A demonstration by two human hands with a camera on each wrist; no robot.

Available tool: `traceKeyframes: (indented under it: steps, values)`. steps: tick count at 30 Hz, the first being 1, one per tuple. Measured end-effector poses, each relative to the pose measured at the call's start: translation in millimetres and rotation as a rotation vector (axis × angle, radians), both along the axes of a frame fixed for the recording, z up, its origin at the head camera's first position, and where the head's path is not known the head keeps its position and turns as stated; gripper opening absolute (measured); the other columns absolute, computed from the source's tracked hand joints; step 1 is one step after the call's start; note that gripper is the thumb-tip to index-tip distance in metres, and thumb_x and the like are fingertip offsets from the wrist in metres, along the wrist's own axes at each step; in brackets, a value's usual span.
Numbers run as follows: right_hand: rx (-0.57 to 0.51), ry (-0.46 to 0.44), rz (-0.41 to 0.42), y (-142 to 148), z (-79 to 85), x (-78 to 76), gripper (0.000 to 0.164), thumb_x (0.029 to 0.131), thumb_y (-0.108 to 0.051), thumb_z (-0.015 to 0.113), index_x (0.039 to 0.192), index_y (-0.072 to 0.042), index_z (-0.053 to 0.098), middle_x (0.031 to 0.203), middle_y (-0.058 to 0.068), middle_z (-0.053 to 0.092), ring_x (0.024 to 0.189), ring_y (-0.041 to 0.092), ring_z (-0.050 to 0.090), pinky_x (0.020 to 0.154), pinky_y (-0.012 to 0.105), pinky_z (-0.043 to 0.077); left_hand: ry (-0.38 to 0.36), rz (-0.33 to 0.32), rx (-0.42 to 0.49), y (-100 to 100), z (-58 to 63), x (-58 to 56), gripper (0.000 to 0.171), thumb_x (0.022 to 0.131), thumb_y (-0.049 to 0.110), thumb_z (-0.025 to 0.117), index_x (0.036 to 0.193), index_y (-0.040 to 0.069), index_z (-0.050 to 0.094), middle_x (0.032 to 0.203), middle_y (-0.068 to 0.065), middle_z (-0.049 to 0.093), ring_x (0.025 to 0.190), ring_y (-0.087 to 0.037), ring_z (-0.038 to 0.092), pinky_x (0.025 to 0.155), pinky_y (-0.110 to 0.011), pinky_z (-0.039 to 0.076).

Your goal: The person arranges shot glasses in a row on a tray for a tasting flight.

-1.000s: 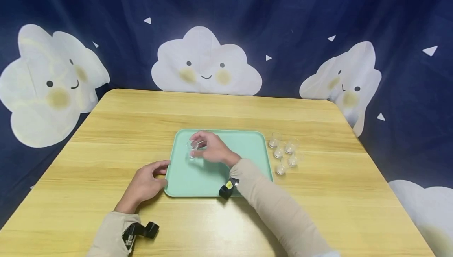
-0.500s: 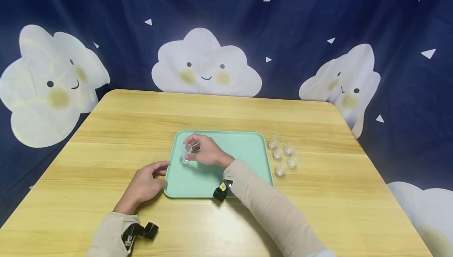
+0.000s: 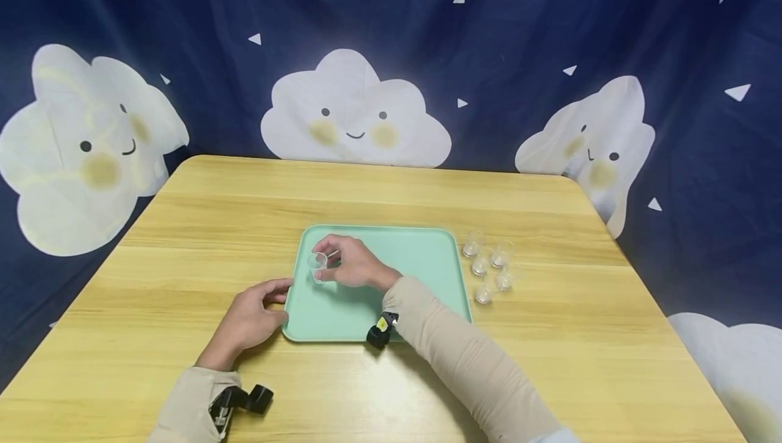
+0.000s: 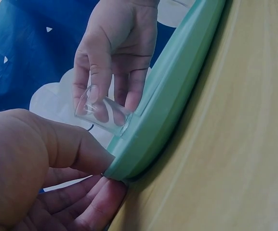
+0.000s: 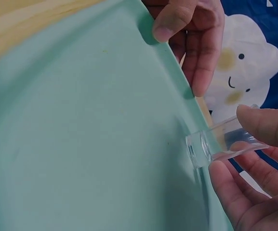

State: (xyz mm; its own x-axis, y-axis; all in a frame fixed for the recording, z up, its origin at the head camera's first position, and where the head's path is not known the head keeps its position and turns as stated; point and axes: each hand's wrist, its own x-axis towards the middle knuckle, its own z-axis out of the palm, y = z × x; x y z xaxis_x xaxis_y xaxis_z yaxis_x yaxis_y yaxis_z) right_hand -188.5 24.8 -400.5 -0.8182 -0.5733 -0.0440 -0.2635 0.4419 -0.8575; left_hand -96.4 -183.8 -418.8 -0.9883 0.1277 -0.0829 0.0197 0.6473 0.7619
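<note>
My right hand (image 3: 357, 265) grips a small clear shot glass (image 3: 317, 263) between thumb and fingers, over the left part of a mint-green tray (image 3: 421, 256). In the right wrist view the shot glass (image 5: 201, 147) is upright relative to the tray, its thick base close to the surface. My left hand (image 3: 249, 317) pinches the tray's left edge. The left wrist view has its thumb (image 4: 88, 151) on the rim and its fingers below, at the outer side.
Several more small clear glasses (image 3: 480, 264) stand grouped on the wooden table (image 3: 550, 361), just beyond the tray's right edge. A dark blue curtain (image 3: 489, 29) with white clouds hangs behind the table.
My right hand has carried the shot glass left and slightly nearer over the tray, lowering it toward the surface. My left hand keeps its place on the tray's edge.
</note>
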Motion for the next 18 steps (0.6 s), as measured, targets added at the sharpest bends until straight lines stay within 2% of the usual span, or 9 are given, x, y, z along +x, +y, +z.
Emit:
traceKeyframes:
  steps: [18]
  values:
    - [0.033,0.013,0.012,-0.7,2.3,1.0,0.038,0.082,-0.013,0.078,0.116,-0.01,0.062,0.106,-0.001,0.064,0.093,0.011,0.063,0.085,0.023,0.048,0.013,0.0,-0.006,-0.7,-1.8,-1.3,0.058,0.075,0.002,0.063,0.133,0.001,0.057,0.11,-0.011,0.067,0.103,-0.027,0.062,0.082,-0.038,0.046]
